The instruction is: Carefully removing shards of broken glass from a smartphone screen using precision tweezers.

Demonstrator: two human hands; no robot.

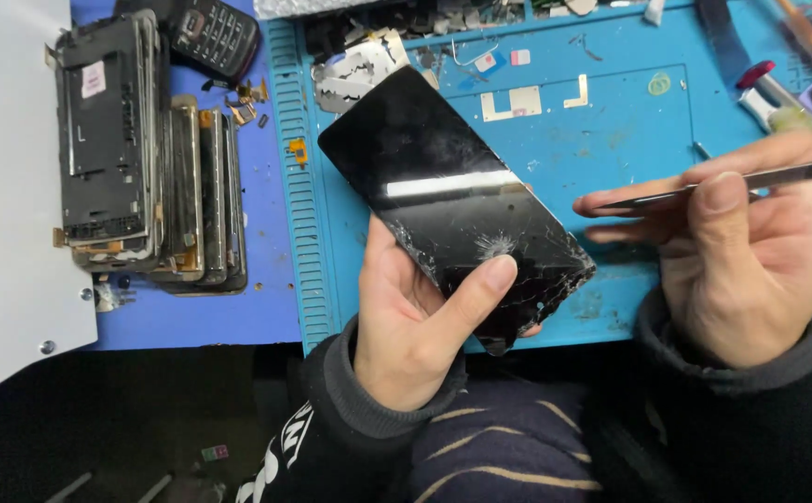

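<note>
**Cracked phone screen in one hand, thin pry tool in the other**

Starting at the fingers: the left hand [415, 326] is gripping the phone [452, 200] from underneath, thumb [480, 284] pressing flat on the glass near the lower corner, the other fingers wrapped around the back, so that hand is closed on it. The right hand [750, 251] is pinching a thin metal pry tool [704, 184] between thumb and fingers, tip pointing left toward the phone's right edge but not touching it yet, just near.

My take on doing this bit well: I'd be keeping that thumb off the shattered area, since splinters lift easily there. I'd also be bringing the tool in flat along the edge rather than stabbing inward, and bracing the phone against the mat instead of holding it in the air, so a slip isn't heading for the palm.

The phone itself is looking rough: black glass, tilted diagonally above the blue work mat [611, 112], a starburst crack near the lower end with lines spreading to the corner, the upper half scuffed but whole.

Further out, a stack of stripped phone frames [145, 149] is lying on the left, with small metal bits scattered along the top of the mat.
</note>
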